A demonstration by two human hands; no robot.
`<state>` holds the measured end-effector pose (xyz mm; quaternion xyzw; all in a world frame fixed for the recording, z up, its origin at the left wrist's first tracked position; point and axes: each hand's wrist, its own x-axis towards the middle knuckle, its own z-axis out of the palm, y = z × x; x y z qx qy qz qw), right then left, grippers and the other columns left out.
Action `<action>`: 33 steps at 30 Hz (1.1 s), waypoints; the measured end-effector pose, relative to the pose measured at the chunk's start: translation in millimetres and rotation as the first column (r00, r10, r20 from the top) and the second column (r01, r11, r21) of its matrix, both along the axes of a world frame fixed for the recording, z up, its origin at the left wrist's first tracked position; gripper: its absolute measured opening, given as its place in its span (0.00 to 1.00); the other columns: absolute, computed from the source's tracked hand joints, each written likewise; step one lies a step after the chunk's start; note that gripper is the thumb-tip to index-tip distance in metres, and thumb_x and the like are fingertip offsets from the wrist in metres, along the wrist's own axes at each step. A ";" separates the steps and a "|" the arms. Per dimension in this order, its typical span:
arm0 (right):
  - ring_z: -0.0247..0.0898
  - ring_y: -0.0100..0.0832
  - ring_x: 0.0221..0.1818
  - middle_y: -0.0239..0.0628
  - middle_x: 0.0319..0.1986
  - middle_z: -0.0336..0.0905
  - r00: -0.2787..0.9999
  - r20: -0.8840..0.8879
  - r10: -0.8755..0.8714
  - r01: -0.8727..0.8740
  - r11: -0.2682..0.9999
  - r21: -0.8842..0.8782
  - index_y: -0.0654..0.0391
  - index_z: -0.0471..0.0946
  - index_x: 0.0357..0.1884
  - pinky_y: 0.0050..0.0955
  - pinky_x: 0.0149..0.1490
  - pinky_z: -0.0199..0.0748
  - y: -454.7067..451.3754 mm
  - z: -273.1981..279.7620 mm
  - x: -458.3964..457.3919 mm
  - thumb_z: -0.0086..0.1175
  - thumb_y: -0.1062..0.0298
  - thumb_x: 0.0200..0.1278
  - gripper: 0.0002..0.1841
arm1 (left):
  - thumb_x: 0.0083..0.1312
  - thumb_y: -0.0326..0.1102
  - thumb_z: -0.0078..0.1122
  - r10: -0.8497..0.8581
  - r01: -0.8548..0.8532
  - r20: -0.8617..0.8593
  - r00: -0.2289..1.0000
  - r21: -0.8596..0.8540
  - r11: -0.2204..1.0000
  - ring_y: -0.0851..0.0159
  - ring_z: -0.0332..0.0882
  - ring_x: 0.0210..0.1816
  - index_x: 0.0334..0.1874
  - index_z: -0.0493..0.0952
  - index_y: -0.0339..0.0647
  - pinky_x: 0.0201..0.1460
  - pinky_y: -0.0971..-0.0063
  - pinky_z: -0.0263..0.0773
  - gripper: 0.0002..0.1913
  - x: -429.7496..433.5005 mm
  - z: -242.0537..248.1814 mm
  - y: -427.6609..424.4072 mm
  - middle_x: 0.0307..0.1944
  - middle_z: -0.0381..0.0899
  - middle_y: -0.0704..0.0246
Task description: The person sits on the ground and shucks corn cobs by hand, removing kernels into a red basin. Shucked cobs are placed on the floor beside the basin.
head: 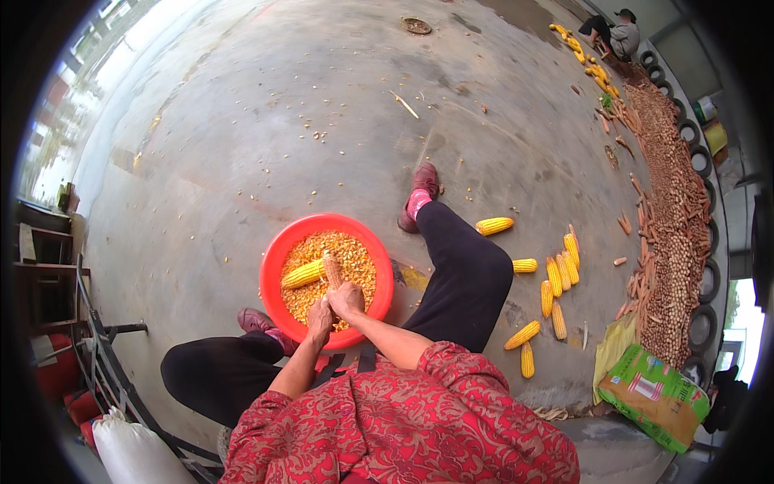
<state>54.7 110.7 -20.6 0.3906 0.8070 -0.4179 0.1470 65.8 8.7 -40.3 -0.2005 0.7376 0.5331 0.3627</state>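
A red plastic basin (382,266) stands on the floor between my legs, with loose yellow corn kernels (326,241) in it. My right hand (346,300) is closed around a mostly bare corn cob (332,270), which points away from me over the kernels. Close against it, my left hand (320,316) is at the cob's near end; its fingertips are partly hidden, and whether it grips the cob cannot be told. An ear of yellow corn (303,274) lies on the kernels, left of the cob.
Several ears of corn (554,277) lie on the concrete floor right of my knee. Beyond them runs a long pile of cobs (662,242) beside a row of tyres. A green printed sack (653,396) is at lower right, a white sack (136,451) at lower left. Another person (623,39) sits far right.
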 end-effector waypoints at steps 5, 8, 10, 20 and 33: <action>0.80 0.51 0.36 0.53 0.32 0.81 0.999 0.048 0.019 -0.017 0.999 -0.033 0.61 0.82 0.33 0.45 0.44 0.77 0.8 1.4 -0.4 0.56 0.56 0.48 0.18 | 0.70 0.48 0.35 -0.032 0.032 -0.006 0.999 -0.014 0.999 0.65 0.75 0.20 0.34 0.72 0.36 0.18 0.70 0.67 0.22 -2.9 4.2 2.9 0.23 0.76 0.63; 0.79 0.52 0.36 0.54 0.31 0.80 1.000 0.009 0.003 -0.002 0.999 -0.042 0.61 0.82 0.32 0.45 0.42 0.77 1.7 1.8 1.6 0.54 0.57 0.48 0.17 | 0.69 0.47 0.36 -0.010 0.010 -0.014 1.000 -0.001 1.000 0.65 0.75 0.20 0.34 0.72 0.36 0.18 0.70 0.67 0.21 -1.7 3.6 4.6 0.23 0.76 0.62; 0.79 0.52 0.33 0.56 0.27 0.79 1.000 -0.010 0.002 -0.003 0.999 -0.054 0.61 0.81 0.31 0.46 0.40 0.77 1.3 1.0 2.9 0.52 0.57 0.48 0.17 | 0.69 0.46 0.38 -0.018 0.020 0.030 0.999 -0.063 0.998 0.63 0.75 0.20 0.34 0.73 0.35 0.16 0.69 0.67 0.20 -2.1 1.1 4.8 0.23 0.77 0.60; 0.79 0.54 0.35 0.56 0.29 0.79 0.993 -0.108 0.037 -0.043 0.998 -0.051 0.61 0.81 0.33 0.48 0.41 0.76 1.8 15.0 8.5 0.52 0.57 0.49 0.17 | 0.67 0.48 0.44 -0.138 0.128 -0.090 0.986 -0.112 0.985 0.57 0.75 0.18 0.32 0.74 0.31 0.15 0.64 0.68 0.22 1.0 -34.7 -5.9 0.21 0.77 0.56; 0.78 0.39 0.21 0.47 0.17 0.78 0.994 -0.110 0.003 -0.031 0.966 -0.255 0.66 0.79 0.24 0.37 0.27 0.76 34.5 2.6 -11.3 0.56 0.58 0.46 0.16 | 0.67 0.62 0.41 -0.118 -0.076 0.364 0.924 0.478 0.875 0.64 0.76 0.25 0.36 0.75 0.47 0.25 0.70 0.68 0.25 -19.1 2.7 -1.8 0.27 0.79 0.68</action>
